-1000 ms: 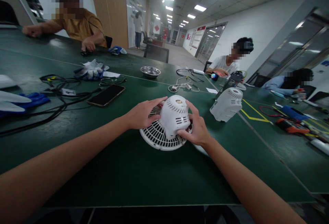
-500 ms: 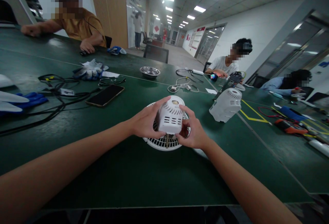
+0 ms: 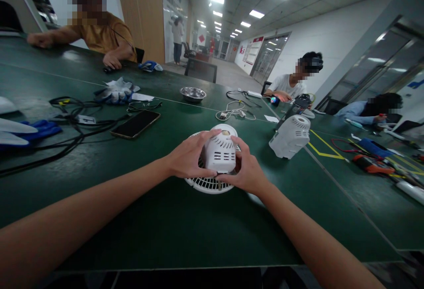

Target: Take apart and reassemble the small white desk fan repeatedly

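Observation:
A white fan motor housing (image 3: 220, 150) stands over a round white fan grille (image 3: 208, 184) that lies on the green table (image 3: 165, 227). My left hand (image 3: 187, 156) grips the housing's left side with curled fingers. From the right, my right hand (image 3: 245, 169) holds the housing near its base. A short metal shaft shows under the housing, between my hands.
A second white fan housing (image 3: 290, 135) lies to the right. A black phone (image 3: 135, 124), cables (image 3: 71, 116), gloves (image 3: 116, 92) and a steel bowl (image 3: 193, 93) lie further back. Tools (image 3: 374, 161) sit at the right. Other people sit around the table.
I have turned the housing so its vented side faces me and set it lower over the grille. Both hands have closed in around it.

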`<state>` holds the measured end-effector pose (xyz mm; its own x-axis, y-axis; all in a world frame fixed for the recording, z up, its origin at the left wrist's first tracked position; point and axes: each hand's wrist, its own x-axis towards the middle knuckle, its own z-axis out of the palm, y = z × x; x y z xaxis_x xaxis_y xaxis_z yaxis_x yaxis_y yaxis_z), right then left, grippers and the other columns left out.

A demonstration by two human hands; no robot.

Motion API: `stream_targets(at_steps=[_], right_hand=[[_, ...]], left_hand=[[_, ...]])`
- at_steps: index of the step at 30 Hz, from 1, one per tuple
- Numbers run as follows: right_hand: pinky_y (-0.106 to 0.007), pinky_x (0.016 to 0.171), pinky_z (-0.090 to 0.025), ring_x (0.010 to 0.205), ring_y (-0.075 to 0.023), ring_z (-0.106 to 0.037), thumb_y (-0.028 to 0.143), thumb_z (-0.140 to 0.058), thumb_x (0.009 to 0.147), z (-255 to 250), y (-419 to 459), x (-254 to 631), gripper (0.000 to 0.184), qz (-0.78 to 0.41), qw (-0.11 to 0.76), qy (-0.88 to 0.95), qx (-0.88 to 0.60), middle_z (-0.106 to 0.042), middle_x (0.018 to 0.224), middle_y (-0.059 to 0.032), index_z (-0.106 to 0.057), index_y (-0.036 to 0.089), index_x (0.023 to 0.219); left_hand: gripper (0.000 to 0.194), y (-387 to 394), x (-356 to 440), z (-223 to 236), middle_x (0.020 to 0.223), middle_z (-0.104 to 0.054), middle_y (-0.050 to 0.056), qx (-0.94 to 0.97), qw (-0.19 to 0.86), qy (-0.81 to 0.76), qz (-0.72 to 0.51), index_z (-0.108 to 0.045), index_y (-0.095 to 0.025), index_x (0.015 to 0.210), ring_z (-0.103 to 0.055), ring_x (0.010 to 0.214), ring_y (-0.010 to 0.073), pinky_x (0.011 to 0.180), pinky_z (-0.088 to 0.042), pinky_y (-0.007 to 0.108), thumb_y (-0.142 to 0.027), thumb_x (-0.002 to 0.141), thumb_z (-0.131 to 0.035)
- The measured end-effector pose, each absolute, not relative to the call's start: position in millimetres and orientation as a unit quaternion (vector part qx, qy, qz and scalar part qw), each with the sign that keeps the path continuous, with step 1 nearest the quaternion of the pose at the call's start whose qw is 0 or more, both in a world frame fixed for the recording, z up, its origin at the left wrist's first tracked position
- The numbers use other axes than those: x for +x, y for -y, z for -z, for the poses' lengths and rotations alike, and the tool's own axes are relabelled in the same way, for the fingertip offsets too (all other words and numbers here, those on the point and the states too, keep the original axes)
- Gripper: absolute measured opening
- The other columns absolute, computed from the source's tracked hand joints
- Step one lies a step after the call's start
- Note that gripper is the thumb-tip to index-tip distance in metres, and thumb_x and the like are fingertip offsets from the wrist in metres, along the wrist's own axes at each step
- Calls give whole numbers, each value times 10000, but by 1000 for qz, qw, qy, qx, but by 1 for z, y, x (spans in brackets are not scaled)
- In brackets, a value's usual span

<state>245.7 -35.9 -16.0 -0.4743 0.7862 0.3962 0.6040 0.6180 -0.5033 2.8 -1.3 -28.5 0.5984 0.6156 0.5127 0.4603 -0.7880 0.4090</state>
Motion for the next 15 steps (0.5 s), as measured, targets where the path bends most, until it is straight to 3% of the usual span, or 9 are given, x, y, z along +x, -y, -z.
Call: stream_targets(at_steps=[3, 6, 10, 15], right_hand=[[-501, 805, -577, 915, -295, -679, 511, -820, 672, 20, 31, 246, 1059, -77, 324, 841, -426, -630, 1231, -117, -216, 289, 1513], [-551, 937, -523, 1143, -342, -596, 536, -814, 678, 24, 19, 257, 1097, -52, 318, 863, -390, -472, 1453, -144, -182, 300, 1543], [-539, 941, -526, 1161, -309, -587, 455, -725, 810, 26, 0, 283, 927, -58, 310, 877, -362, -504, 1430, -130, -189, 303, 1552], [-481, 906, -545, 1050, -246, -638, 276, -552, 935, 27, -17, 303, 560, -63, 350, 846, -397, -615, 1277, -111, -393, 272, 1472]], left_hand=[[1149, -3, 1, 31, 1536, -346, 186, 885, 95, -310, -334, -113, -251, 1529, -439, 1315, 425, 1081, -369, 590, -671, 664, -741], [1060, -7, -4, 31, 1497, -407, 170, 880, 103, -322, -333, -143, -264, 1530, -501, 1262, 390, 1052, -405, 573, -659, 720, -703], [753, -15, -12, 32, 1335, -563, 130, 848, 136, -361, -363, -244, -249, 1507, -577, 1162, 307, 1011, -444, 523, -550, 890, -552], [519, -34, -26, 41, 1242, -599, 130, 760, 148, -487, -404, -481, -165, 1345, -576, 1134, 280, 967, -466, 472, -506, 977, -349]])
